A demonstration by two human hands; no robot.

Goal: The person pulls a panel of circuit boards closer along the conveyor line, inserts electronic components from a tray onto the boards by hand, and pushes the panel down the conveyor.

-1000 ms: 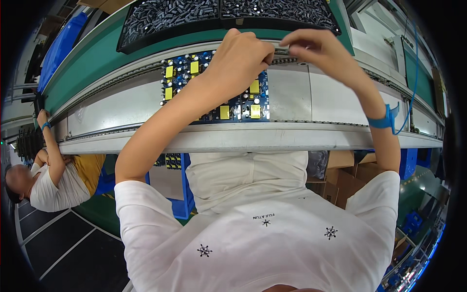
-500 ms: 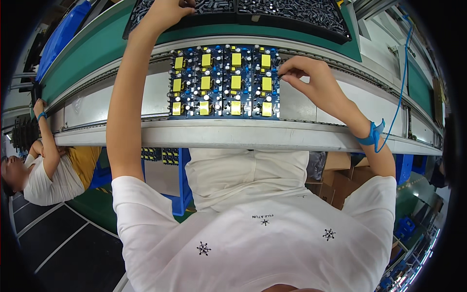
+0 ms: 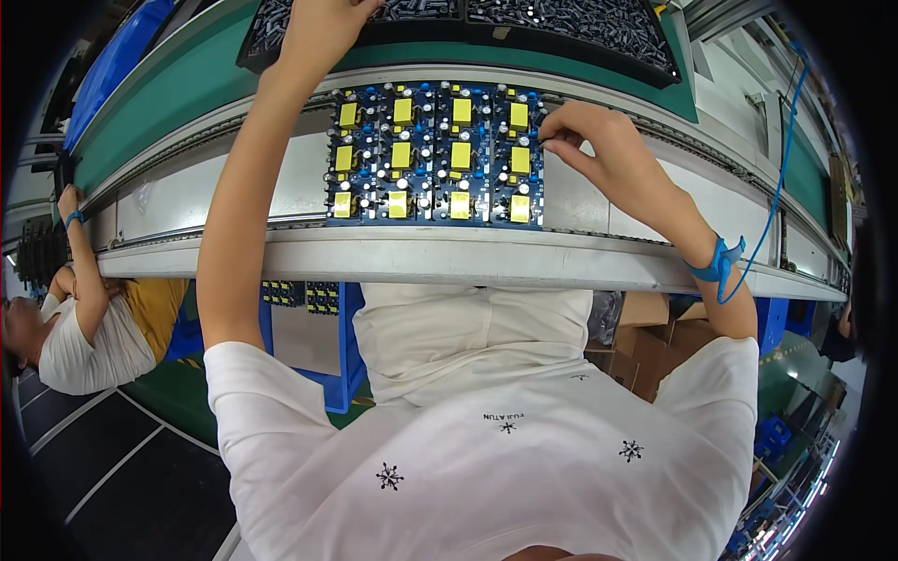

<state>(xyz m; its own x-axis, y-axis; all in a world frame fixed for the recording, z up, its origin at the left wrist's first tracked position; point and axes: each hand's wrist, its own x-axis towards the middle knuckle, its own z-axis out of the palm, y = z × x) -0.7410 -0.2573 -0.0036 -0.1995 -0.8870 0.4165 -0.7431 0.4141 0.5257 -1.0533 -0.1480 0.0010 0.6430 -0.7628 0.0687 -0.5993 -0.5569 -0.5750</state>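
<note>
A blue panel of circuit boards (image 3: 435,154) with yellow blocks and small capacitors lies on the grey conveyor (image 3: 281,187) in front of me. My right hand (image 3: 589,140) pinches at the panel's right edge, fingertips closed on a small part that I cannot make out. My left hand (image 3: 323,28) reaches up past the panel into the black tray of dark components (image 3: 561,23) on the green shelf; its fingers are partly cut off by the frame edge. A blue wrist strap (image 3: 716,262) with a coiled cord sits on my right wrist.
Another person (image 3: 75,327) in a white shirt sits at the left with one arm up on the conveyor rail. A blue bin (image 3: 117,61) sits at the far left on the green shelf (image 3: 178,93). More board panels (image 3: 299,297) are stacked under the line; cardboard boxes (image 3: 645,323) stand at the right.
The panel has come closer along the conveyor. My left hand went from the panel up into the component tray. My right hand moved down to the panel's right edge.
</note>
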